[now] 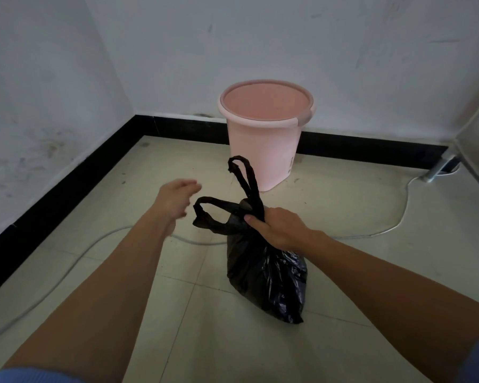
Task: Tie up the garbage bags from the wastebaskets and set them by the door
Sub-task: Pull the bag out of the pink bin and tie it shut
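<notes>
A black garbage bag (268, 275) stands on the tiled floor in front of me, full and bunched at the neck. My right hand (278, 226) grips that neck. Two handle loops stick out above it: one loop (245, 178) rises upright, the other loop (208, 207) droops to the left. My left hand (176, 199) hovers just left of the drooping loop, blurred, fingers loosely apart, holding nothing. A pink wastebasket (264, 150) stands behind the bag against the back wall, with no liner visible inside.
White walls with a black baseboard (75, 178) meet in a corner at the left. A pale cable (393, 219) runs across the floor behind the bag. A grey metal panel with a foot (437, 168) stands at the right.
</notes>
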`<state>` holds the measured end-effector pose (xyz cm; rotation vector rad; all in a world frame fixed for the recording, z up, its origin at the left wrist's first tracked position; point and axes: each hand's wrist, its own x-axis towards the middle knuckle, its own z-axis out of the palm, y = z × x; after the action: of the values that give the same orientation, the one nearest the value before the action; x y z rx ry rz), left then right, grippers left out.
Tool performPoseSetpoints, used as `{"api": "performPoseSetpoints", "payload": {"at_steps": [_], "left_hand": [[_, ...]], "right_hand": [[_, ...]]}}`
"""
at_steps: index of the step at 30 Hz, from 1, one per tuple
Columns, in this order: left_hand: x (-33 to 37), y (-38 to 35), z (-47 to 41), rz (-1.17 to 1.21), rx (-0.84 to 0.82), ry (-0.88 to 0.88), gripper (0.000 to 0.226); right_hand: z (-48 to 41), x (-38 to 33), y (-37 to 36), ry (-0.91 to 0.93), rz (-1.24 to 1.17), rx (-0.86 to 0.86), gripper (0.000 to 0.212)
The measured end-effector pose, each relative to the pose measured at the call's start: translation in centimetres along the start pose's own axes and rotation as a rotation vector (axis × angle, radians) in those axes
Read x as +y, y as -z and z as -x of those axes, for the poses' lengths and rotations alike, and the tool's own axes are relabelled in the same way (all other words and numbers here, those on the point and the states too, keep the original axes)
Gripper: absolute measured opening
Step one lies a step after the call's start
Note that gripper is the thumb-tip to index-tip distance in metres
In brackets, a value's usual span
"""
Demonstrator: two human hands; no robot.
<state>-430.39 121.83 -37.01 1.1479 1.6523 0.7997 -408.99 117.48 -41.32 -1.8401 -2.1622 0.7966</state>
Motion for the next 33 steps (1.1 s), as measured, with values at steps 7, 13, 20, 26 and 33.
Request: {"api": "performPoseSetpoints", "payload": {"at_steps": [7, 13, 20, 26, 33], "left_hand": [[-3.5, -1.8, -0.3, 0.545, -0.114, 0.256, 0.005], [-3.1, -0.9, -1.1, 0.875, -0.005, 0.137, 0.010], [-5.7, -4.2, 1.4, 0.300, -0.372, 0.153, 0.023], [-6.0, -5.8, 2.0, -0.083, -0.469, -0.022, 0.017], [-5.6, -4.1, 1.3, -0.073, -0.498, 0.011, 0.017]], "right_hand": [[0.3, -0.6, -0.2, -0.013, -0.218, -0.057, 0.061], [-1.6, 0.6, 1.3, -0.321, -0.699, -0.073, 0.031], [-1.2, 2.2, 2.4, -0.463, -1.301, -0.303, 0.023], [-0.8, 1.7, 2.8, -0.322, -1.152, -0.451, 0.036], [-0.5, 1.1, 4.0, -0.168, -1.004, -0.630, 0.039]]}}
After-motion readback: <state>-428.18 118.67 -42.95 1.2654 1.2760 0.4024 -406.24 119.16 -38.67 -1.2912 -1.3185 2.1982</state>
